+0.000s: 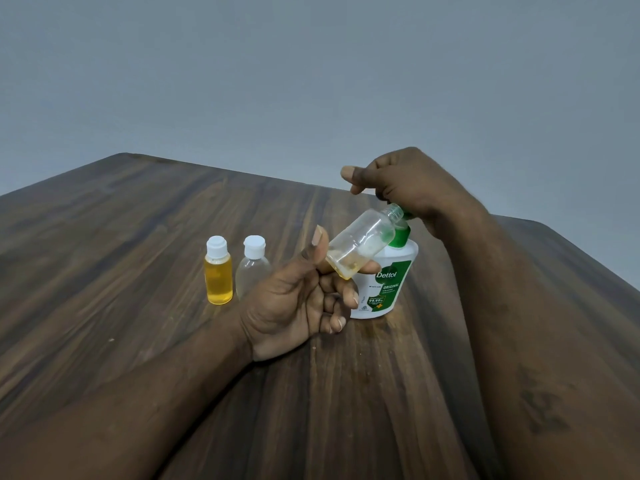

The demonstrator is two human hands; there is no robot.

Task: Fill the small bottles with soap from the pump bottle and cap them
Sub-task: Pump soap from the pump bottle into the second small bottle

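My left hand point(294, 306) pinches a small uncapped clear bottle point(363, 242) by its base between thumb and fingers. The bottle is tilted, its open mouth up against the green nozzle of the white pump bottle point(384, 285). A little yellow soap lies at the small bottle's bottom. My right hand point(408, 181) sits on top of the pump head with its fingers curled over it, hiding most of the head. A capped small bottle full of yellow soap point(219, 275) stands to the left. Beside it stands a capped clear bottle point(251, 271) that looks empty.
Everything stands on a dark wooden table point(138, 341). Its far edge runs close behind the pump bottle, and the right edge slopes away past my right forearm. A plain grey wall is behind.
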